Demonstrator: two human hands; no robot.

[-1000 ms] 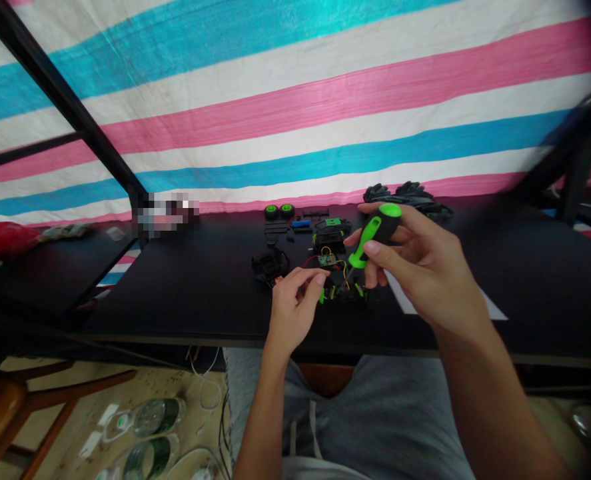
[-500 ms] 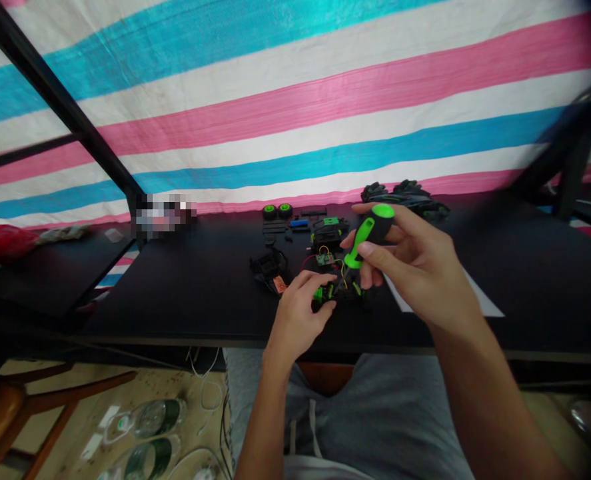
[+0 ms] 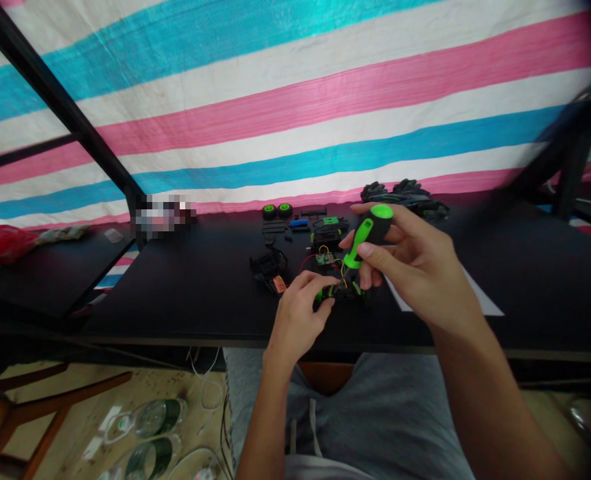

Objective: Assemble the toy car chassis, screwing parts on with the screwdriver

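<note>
Green-and-black screwdriver (image 3: 361,241) tilts in the right hand (image 3: 418,263).

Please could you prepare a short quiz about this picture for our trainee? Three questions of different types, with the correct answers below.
1. Which of the person's hands holds the green and black screwdriver?
2. True or false: the blue cylinder lies farther from the person than the small circuit board.
3. The fingertips of the left hand are at: a) the pair of wheels; b) the black part with green pieces; c) the white sheet.

Key:
1. The right hand.
2. True.
3. b.
</note>
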